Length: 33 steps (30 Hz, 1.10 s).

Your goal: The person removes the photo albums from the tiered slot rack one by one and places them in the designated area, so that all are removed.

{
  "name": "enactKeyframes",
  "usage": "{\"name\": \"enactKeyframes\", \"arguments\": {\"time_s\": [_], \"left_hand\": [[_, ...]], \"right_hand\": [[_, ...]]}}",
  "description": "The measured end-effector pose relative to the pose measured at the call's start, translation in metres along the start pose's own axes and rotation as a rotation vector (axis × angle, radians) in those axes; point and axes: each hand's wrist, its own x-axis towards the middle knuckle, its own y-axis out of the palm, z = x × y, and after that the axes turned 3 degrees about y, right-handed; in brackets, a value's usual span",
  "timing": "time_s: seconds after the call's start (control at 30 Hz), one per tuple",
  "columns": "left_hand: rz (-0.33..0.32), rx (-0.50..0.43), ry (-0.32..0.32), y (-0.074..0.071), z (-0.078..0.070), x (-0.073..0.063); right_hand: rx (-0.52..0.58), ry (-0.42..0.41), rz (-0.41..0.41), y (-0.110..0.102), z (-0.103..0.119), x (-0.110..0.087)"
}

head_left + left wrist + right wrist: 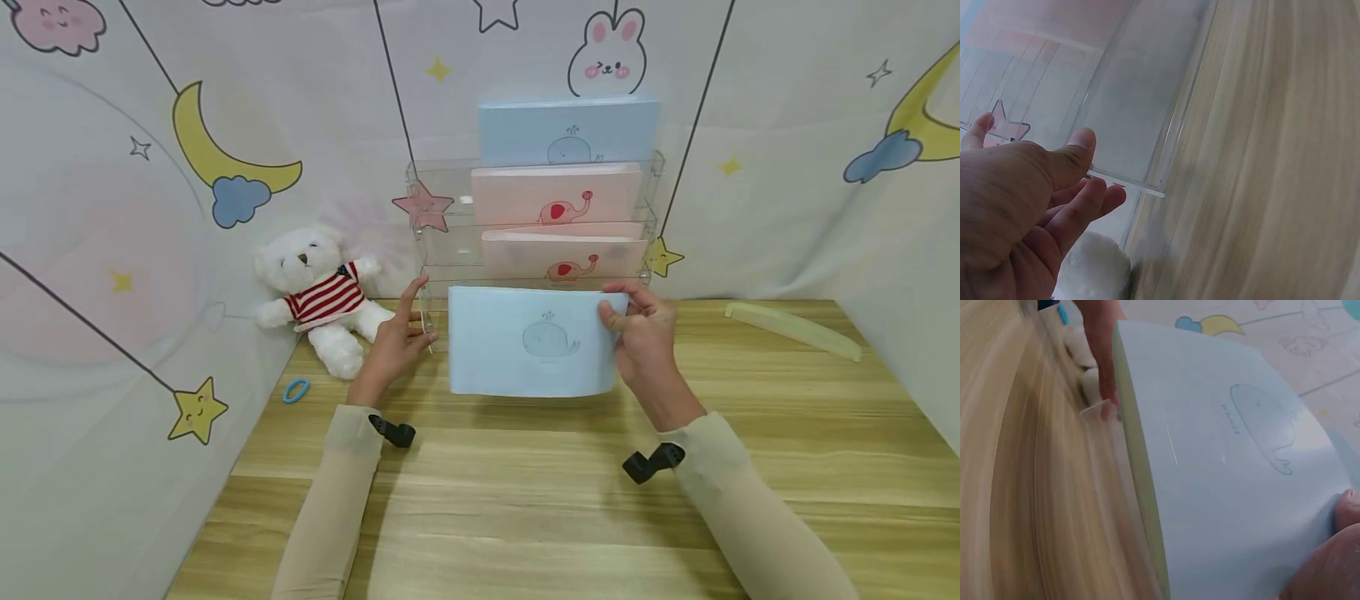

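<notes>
A light blue notebook [495, 350] with a whale drawing is held in front of the bottom of a clear tiered rack [452, 250]. My right hand [648, 333] pinches its upper right corner, thumb on the front cover. In the right wrist view, the notebook [1204, 444] shows a thick yellowish page edge. My left hand [393, 337] holds the rack's left side edge, thumb and fingers on either side of it in the left wrist view. Higher tiers bear pink elephant notebooks [510, 196] and, at the top, another blue whale notebook [517, 133].
A white teddy bear [337, 333] in a striped shirt sits left of the rack. A blue ring [296, 390] lies near it on the wooden table [487, 500]. A pale yellow strip [795, 329] lies at the back right. A patterned cloth [772, 217] hangs behind.
</notes>
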Motion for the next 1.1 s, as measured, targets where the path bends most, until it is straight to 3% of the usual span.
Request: {"name": "enactKeyframes", "arguments": {"time_s": [0.17,0.67,1.1], "left_hand": [[-0.01,-0.003,0.017,0.0,0.001,0.0],[-0.021,-0.001,0.031,0.001,0.002,0.0],[-0.018,0.033,0.043,0.0,0.0,0.0]], "right_hand": [[-0.035,0.096,0.012,-0.003,-0.002,-0.007],[-0.165,0.263,0.045,-0.006,-0.018,-0.012],[-0.221,0.346,0.035,-0.009,-0.044,-0.007]]}}
